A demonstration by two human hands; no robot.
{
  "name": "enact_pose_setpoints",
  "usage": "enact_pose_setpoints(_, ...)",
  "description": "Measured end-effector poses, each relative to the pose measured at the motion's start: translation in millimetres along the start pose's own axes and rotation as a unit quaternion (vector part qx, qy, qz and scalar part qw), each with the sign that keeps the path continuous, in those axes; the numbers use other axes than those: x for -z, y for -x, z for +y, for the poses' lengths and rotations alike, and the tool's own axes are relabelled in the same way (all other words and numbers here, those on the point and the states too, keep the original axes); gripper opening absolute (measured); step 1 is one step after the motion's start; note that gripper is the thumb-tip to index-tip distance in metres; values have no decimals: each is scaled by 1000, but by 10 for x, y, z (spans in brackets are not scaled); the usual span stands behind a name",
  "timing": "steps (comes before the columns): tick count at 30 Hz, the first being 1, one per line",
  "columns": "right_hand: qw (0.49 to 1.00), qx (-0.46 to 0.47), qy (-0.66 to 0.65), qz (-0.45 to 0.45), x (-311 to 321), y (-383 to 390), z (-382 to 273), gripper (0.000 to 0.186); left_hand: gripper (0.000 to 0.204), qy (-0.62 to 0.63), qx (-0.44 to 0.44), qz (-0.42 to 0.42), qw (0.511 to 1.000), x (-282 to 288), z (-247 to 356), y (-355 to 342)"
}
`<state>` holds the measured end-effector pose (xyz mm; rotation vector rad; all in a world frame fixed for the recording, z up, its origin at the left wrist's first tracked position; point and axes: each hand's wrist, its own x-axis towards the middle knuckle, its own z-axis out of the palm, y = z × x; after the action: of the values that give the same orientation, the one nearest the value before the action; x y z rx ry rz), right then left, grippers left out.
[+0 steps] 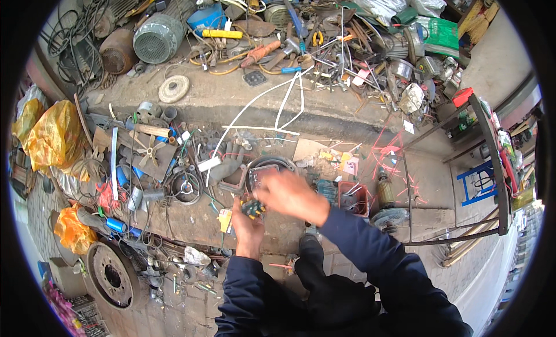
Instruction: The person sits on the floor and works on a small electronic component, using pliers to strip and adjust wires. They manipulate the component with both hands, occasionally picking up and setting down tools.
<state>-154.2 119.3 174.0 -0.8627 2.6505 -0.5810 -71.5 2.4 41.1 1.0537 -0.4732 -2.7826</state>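
My left hand (248, 231) grips a small dark green and yellow object (253, 208), with a pale yellow piece (225, 220) beside the thumb. My right hand (292, 195) is bent over that object, fingers curled and slightly blurred; what they hold, if anything, is hidden. Behind my hands sits a dark round container (272, 162) with something inside, next to a small squarish grey tray (231, 181). Just right of my right hand is a red plastic bin (359, 197) with tools in it.
Piled scrap, motors (159, 38) and cables cover the raised ledge (220, 96). Yellow bags (55, 134) and a wheel rim (98, 279) lie left. A cylindrical power tool (384, 189) rests right of the bin, inside a black metal frame (486, 134). My legs are below.
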Motion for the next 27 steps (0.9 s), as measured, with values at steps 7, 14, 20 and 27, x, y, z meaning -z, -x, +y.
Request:
enact_pose_setpoints(7, 959, -202, 102, 172, 1187, -1922, 800, 33, 37, 59, 33, -26, 997, 35, 80, 133)
enact_pose_setpoints(14, 900, -304, -67, 306, 1711, -2920, 2589, 40, 34, 105, 25, -2, 994, -30, 128, -6)
enact_pose_setpoints(20, 774, -189, -444, 411, 1680, -3640, 3190, 20, 38, 66, 38, -35, 996, -71, 81, -153)
enact_pose_setpoints(27, 729, -124, -581, 340, 1650, -4131, 3415, 28, 39, 61, 33, 88, 994, 161, 175, -114)
